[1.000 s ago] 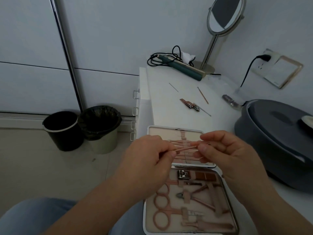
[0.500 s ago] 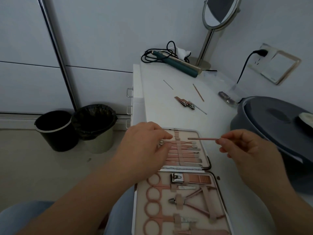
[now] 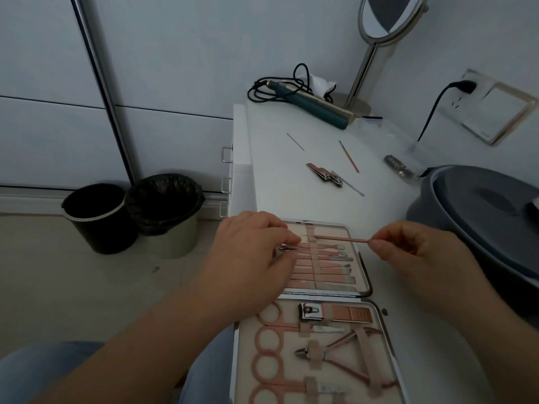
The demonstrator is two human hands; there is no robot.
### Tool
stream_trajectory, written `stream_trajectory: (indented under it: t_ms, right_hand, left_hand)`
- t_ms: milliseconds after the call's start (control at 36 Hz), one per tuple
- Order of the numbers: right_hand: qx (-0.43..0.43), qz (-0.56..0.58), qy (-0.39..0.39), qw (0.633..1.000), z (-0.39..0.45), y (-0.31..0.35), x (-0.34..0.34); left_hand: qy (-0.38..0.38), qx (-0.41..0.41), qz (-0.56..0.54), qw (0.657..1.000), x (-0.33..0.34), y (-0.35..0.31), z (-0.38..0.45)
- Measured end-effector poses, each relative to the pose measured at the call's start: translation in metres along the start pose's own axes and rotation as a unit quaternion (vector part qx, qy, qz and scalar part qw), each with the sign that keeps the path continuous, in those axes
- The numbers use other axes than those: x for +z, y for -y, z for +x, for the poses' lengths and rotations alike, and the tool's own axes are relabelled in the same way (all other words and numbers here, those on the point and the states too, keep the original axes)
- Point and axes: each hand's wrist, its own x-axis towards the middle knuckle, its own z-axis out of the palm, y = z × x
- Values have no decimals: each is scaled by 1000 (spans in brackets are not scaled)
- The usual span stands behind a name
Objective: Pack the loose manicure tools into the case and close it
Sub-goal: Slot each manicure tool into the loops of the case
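Since the earlier frame, the rod (image 3: pixel 341 239) has travelled left and down: its far end, which was short of the case (image 3: pixel 376 309), now reaches the elastic strap (image 3: pixel 314 255) in the top row of the upper half.

The right hand (image 3: pixel 420 255) pinches the rod's right end between thumb and forefinger, the other fingers curled. The rod is thin and pink; its long axis runs nearly level, left to right, parallel to the tools already stowed below it. Its free end points left, toward the left hand (image 3: pixel 250 258); whether it has gone under the strap cannot be told.

The left hand lies palm down on the left part of the upper half, fingers bent over the stowed tool ends. Its fingertips sit at the strap's left side; whether they grip anything cannot be told.

The case lies open and flat on the white table (image 3: pixel 280 182), hinge running left to right. The lower half holds scissors (image 3: pixel 271 339), a nipper (image 3: pixel 326 352) and a clipper (image 3: pixel 312 312) under straps.

Farther back on the table lie loose tools: two clippers (image 3: pixel 323 175) side by side, a pink pick (image 3: pixel 348 156), a thin steel probe (image 3: pixel 295 141) and another probe (image 3: pixel 351 188) just beside the clippers.
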Motion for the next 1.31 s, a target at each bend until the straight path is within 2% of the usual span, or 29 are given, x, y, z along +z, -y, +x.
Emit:
stream_trajectory:
  t_ms: [333, 583, 889, 1056, 1306]
  right_hand:
    - [12, -29, 43, 999, 2, 1, 1]
    - [-53, -135, 68, 987, 23, 7, 9]
    - [-108, -218, 192, 951, 49, 15, -1]
    - [-157, -281, 180, 929, 50, 19, 12]
    - [-166, -235, 187, 939, 42, 18, 10]
  left_hand:
    - [-5, 6, -11, 1000, 1, 3, 0]
    - [11, 14, 22, 1000, 2, 3, 0]
    - [63, 31, 57, 996, -2, 1, -2]
    - [76, 36, 57, 995, -2, 2, -3]
    - [63, 37, 67, 995, 0, 0, -3]
